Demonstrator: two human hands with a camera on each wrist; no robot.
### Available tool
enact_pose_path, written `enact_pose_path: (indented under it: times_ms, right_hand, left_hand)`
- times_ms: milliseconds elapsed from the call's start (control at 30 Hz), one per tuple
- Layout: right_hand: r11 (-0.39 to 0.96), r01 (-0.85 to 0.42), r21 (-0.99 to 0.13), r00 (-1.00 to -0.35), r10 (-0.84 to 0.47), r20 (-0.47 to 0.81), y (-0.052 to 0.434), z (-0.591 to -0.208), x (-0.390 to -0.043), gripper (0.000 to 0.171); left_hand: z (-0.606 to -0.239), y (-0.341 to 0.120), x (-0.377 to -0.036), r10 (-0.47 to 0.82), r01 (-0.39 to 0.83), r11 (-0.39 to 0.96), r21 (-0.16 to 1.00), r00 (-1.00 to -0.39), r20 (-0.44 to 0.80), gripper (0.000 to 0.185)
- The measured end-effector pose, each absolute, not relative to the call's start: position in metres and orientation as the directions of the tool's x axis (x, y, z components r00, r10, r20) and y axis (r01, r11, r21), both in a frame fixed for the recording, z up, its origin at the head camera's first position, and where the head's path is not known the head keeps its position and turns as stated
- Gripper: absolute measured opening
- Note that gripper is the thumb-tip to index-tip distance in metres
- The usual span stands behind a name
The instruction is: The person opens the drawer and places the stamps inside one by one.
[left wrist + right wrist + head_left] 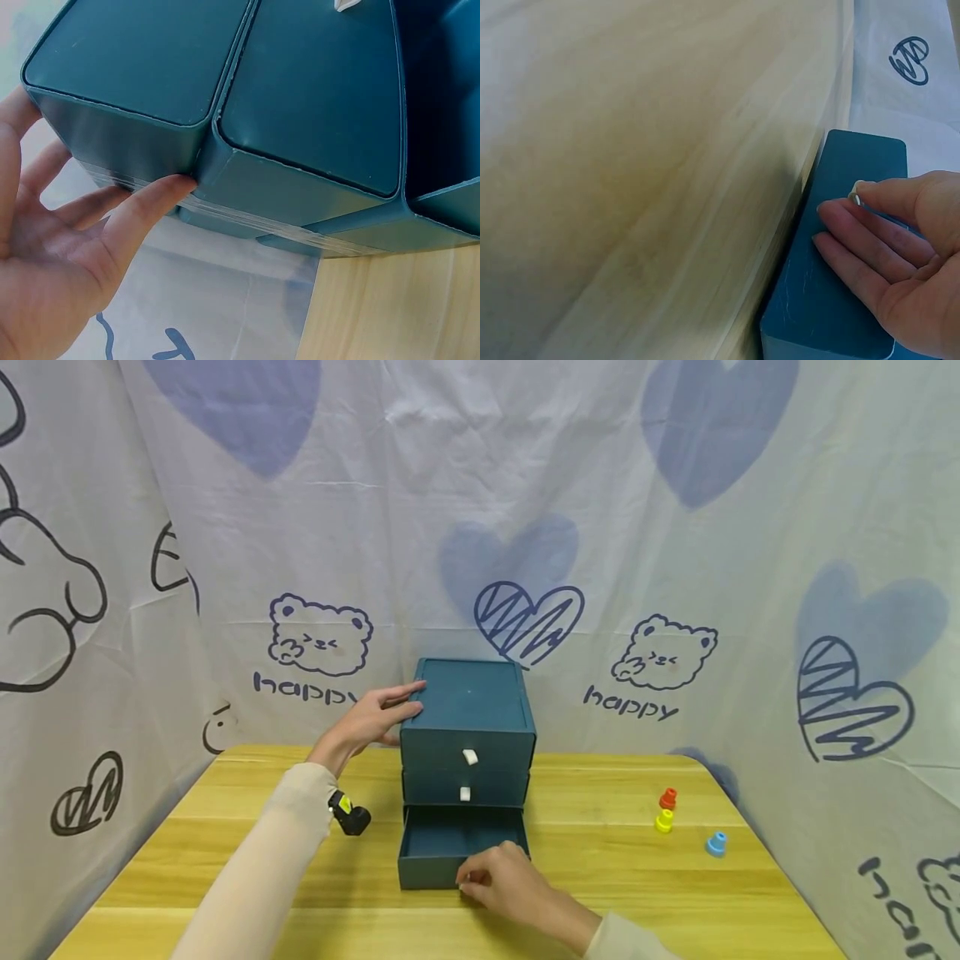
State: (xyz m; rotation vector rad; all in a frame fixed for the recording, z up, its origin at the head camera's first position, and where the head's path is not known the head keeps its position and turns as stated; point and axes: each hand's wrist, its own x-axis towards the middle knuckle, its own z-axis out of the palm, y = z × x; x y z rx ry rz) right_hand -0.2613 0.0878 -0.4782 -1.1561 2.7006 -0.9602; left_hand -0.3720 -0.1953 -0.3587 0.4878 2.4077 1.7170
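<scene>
A dark teal box of three stacked drawers (468,697) stands on the table, its bottom drawer (427,872) pulled out and the upper two closed. My left hand (371,718) rests against the box's left side, fingers spread; in the left wrist view its thumb touches the side wall near the seam between drawers. At the front of the bottom drawer, my right hand (506,881) pinches a small white knob (856,198) between thumb and forefinger. White knobs also show on the top drawer (470,757) and the middle drawer (465,794). The visible floor of the open drawer is bare.
To the right on the wooden table (600,893) stand a red peg-like piece (668,798), a yellow one (664,821) and a light blue one (717,844). A printed white cloth (420,568) hangs behind the table and along both sides.
</scene>
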Motion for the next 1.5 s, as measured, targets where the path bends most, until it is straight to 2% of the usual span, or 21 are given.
enact_pose_path:
  times_ms: [367,667,1500]
  right_hand:
    - [0.500,-0.669,-0.550,-0.688,-0.696,0.205,0.088,-0.477,-0.247,0.006]
    - [0.514,-0.642,-0.569,-0.696,-0.702,0.152,0.089,-0.474,-0.237,0.007]
    - [0.478,-0.655,-0.585,-0.649,-0.753,0.111,0.091,-0.473,-0.216,0.011]
  left_hand:
    - [-0.359,-0.196,-0.373,0.344,0.177,0.304,0.936,-0.937,0.065,0.064]
    - [-0.359,-0.196,-0.372,0.340,0.174,0.302,0.937,-0.938,0.065,0.064]
    - [-0.360,-0.195,-0.374,0.325,0.170,0.323,0.931,-0.944,0.059,0.064]
